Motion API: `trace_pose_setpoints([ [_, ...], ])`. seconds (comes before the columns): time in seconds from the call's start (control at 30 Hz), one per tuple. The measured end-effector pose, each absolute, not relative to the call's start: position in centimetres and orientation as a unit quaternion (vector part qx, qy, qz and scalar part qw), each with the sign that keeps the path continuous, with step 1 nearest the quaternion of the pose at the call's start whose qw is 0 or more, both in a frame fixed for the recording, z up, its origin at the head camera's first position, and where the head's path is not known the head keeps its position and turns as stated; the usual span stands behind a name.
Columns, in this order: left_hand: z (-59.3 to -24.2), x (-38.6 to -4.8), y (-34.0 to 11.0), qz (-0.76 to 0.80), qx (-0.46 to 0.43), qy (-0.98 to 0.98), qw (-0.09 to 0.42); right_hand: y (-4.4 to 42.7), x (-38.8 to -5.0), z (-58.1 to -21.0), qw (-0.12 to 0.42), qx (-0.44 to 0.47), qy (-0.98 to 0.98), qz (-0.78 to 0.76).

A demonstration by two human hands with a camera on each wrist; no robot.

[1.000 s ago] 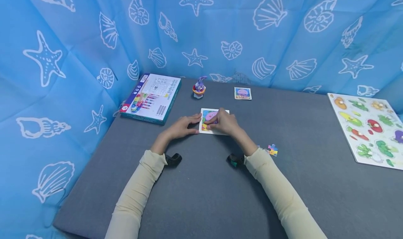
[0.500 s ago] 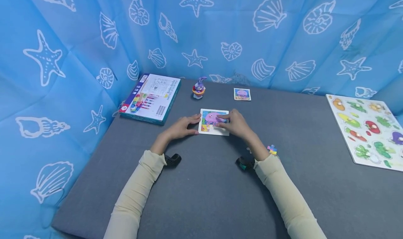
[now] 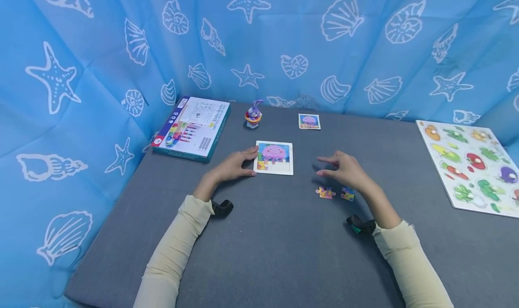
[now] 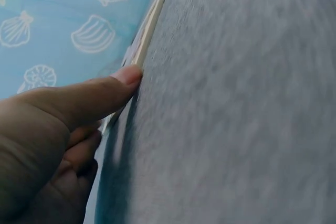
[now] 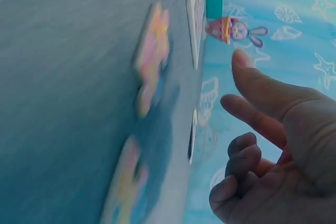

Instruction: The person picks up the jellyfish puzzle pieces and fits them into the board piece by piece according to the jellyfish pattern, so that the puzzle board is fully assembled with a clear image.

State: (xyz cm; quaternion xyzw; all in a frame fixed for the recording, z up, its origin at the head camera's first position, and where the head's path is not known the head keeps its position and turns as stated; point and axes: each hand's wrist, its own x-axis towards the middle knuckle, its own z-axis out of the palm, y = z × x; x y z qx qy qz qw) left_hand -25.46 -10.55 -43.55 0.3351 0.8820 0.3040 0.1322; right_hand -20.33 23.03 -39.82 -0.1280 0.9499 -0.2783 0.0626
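A square jellyfish jigsaw puzzle (image 3: 274, 153) in a white frame lies on the table; its lower right part shows bare white. At its left side my left hand (image 3: 234, 166) holds the frame, thumb at the near corner and a fingertip farther up. The left wrist view shows the thumb (image 4: 127, 74) against the thin edge. To the right, my right hand (image 3: 344, 167) hovers with thumb and forefinger apart and nothing between them. Just below it are two loose puzzle pieces, one pink and yellow (image 3: 325, 192), the other (image 3: 347, 194) partly covered by the hand.
A small jellyfish picture card (image 3: 309, 121) lies at the back. Left of it stand a purple rabbit figure (image 3: 253, 115) and a flat toy box (image 3: 191, 128). A vegetable peg board (image 3: 472, 166) is at the far right. A blue shell-print curtain (image 3: 300, 42) hangs behind.
My right hand has let go of the puzzle area and moved right, over the loose pieces, uncovering the jellyfish picture. My left hand has stayed at the frame's left side.
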Motion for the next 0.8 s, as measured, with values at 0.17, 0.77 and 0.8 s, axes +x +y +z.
trace_pose_setpoints([
  [0.17,-43.7,-25.5,-10.4,0.319,0.340,0.873,0.144,24.6,-18.4,-40.4,0.067,-0.158,0.951,-0.257],
  [0.77,-44.5,-25.7,-10.4,0.323,0.368,0.861,0.138,26.0,-16.7,-41.9,0.070,-0.224,0.931,-0.279],
  [0.8,-44.5,-25.7,-10.4,0.325,0.367,0.861,0.138,26.0,-16.7,-41.9,0.070,-0.221,0.931,-0.283],
])
